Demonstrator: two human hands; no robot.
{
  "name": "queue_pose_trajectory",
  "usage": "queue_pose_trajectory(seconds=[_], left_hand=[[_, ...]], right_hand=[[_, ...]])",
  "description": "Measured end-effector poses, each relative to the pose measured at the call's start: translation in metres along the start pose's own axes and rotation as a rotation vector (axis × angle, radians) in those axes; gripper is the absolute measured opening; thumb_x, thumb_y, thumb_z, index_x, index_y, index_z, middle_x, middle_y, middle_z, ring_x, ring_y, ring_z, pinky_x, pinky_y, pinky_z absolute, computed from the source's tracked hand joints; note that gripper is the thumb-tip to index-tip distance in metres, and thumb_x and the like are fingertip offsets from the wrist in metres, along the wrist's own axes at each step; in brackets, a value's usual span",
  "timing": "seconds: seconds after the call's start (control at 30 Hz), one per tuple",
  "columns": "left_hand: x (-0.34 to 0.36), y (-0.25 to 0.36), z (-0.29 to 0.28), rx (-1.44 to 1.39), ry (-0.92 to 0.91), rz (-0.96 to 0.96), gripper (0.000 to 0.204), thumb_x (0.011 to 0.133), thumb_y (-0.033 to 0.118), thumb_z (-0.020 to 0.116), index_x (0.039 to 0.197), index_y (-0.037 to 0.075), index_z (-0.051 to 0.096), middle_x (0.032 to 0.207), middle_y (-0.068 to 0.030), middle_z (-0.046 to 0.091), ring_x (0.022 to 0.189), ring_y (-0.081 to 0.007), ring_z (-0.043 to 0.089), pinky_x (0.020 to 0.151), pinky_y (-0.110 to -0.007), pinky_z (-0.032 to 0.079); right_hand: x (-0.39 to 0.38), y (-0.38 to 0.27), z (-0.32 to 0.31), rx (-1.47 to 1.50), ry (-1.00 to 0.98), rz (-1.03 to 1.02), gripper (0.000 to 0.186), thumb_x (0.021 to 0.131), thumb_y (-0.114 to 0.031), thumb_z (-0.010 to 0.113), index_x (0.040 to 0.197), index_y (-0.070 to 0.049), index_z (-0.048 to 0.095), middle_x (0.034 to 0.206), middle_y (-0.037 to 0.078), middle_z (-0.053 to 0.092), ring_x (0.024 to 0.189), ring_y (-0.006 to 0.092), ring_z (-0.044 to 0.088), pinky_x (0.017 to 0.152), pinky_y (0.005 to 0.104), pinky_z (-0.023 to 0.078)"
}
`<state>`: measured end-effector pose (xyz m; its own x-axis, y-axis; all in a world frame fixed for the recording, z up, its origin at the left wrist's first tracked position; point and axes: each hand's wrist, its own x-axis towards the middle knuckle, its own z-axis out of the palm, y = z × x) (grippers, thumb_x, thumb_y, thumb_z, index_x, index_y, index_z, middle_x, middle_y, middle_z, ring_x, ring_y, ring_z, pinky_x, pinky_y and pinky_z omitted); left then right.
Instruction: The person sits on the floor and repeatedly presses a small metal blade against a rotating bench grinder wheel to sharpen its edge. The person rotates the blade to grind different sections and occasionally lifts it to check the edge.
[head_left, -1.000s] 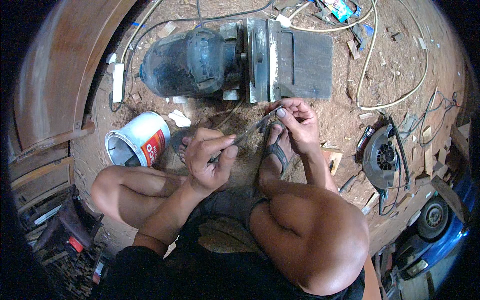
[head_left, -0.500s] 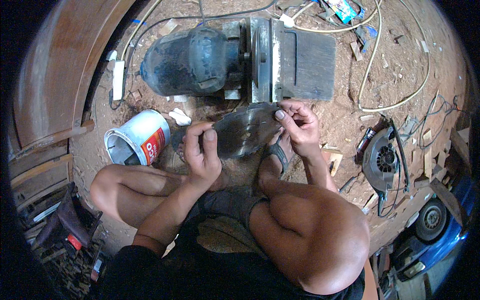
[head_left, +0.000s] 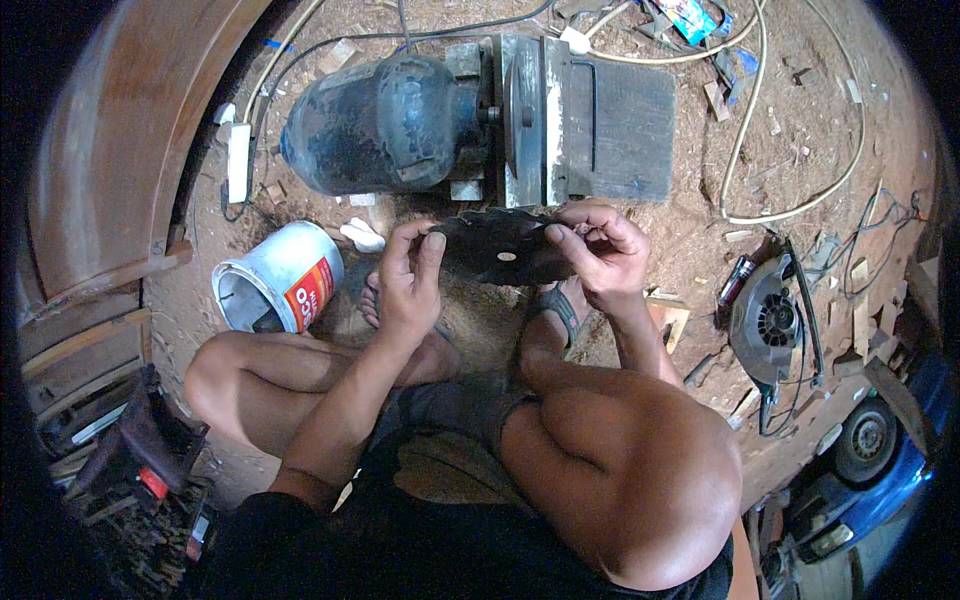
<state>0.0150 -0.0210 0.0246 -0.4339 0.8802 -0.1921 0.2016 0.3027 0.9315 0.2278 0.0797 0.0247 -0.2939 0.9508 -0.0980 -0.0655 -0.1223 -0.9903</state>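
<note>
Blade: While the person squats on the dirt floor, a dark toothed circular saw blade (head_left: 500, 248) with a pale centre hole is held flat between both hands, just short of the grinder at 12 o'clock.
Left hand: the left hand (head_left: 408, 285) is closed on the blade's 9 o'clock edge, fingers curled over the rim.
Right hand: the right hand (head_left: 600, 245) pinches the blade's 3 o'clock edge, thumb on top.
Bench machine: a dusty blue motor (head_left: 375, 125) joined to a grey metal table (head_left: 600, 120), directly beyond the blade.
Container: a white paint can (head_left: 278, 290) with a red label lies on its side at 9 o'clock of the left hand, mouth facing the lower left; the interior looks dark, contents cannot be told.
Power tool: a grey circular saw (head_left: 768, 322) rests on the ground at 3 o'clock of the right hand, well apart.
Cabling: a pale cord (head_left: 745, 140) loops over the sawdust at 1 o'clock.
Footwear: a sandal (head_left: 556, 305) sits under the right hand.
</note>
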Motion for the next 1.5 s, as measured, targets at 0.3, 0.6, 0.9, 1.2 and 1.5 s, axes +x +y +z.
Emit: queue_pose_trajectory(seconds=[0.3, 0.6, 0.9, 1.2, 1.5], left_hand=[[0.009, -0.017, 0.007, -0.01, -0.002, -0.026, 0.02, 0.1, 0.022, 0.057, 0.111, 0.005, 0.056, 0.089, 0.002, 0.052, 0.083, -0.007, 0.045, 0.075, -0.023, 0.039], [0.015, -0.035, 0.009, -0.003, 0.016, -0.135, 0.022, 0.1, 0.023, 0.056, 0.111, 0.003, 0.055, 0.093, 0.0008, 0.055, 0.087, -0.0079, 0.048, 0.08, -0.024, 0.041], [0.019, -0.028, 0.01, -0.029, 0.028, -0.107, 0.022, 0.1, 0.022, 0.057, 0.11, 0.002, 0.055, 0.093, 0.0003, 0.055, 0.087, -0.0078, 0.049, 0.079, -0.024, 0.041], [0.019, -0.026, 0.01, -0.051, 0.024, -0.084, 0.019, 0.1, 0.018, 0.056, 0.109, 0.002, 0.055, 0.091, 0.0007, 0.058, 0.084, -0.007, 0.05, 0.076, -0.023, 0.041], [0.016, -0.017, 0.008, -0.099, 0.0, -0.174, 0.02, 0.099, 0.019, 0.056, 0.111, 0.003, 0.056, 0.102, -0.0023, 0.06, 0.097, -0.0106, 0.052, 0.089, -0.025, 0.04]], right_hand=[[0.007, 0.01, 0.005, -0.103, -0.044, -0.097, 0.008, 0.081, 0.001, 0.069, 0.088, 0.002, 0.067, 0.088, 0.013, 0.067, 0.082, 0.0221, 0.065, 0.074, 0.0322, 0.05], [0.021, 0.023, 0.006, -0.119, -0.067, -0.074, 0.01, 0.085, -0.004, 0.068, 0.091, 0.003, 0.066, 0.088, 0.013, 0.066, 0.083, 0.024, 0.065, 0.076, 0.0329, 0.05], [0.032, 0.028, 0.007, -0.122, -0.073, 0.057, 0.017, 0.088, -0.011, 0.069, 0.098, 0.002, 0.065, 0.089, 0.01, 0.067, 0.087, 0.0167, 0.063, 0.079, 0.0304, 0.049], [0.035, 0.043, 0.013, -0.049, -0.028, 0.239, 0.021, 0.091, -0.016, 0.068, 0.101, 0.002, 0.066, 0.087, 0.008, 0.069, 0.082, 0.0117, 0.062, 0.077, 0.029, 0.051], [0.039, 0.047, 0.012, -0.039, -0.033, 0.279, 0.024, 0.09, -0.018, 0.07, 0.101, 0.003, 0.067, 0.086, 0.008, 0.07, 0.08, 0.0105, 0.062, 0.073, 0.0285, 0.051]])
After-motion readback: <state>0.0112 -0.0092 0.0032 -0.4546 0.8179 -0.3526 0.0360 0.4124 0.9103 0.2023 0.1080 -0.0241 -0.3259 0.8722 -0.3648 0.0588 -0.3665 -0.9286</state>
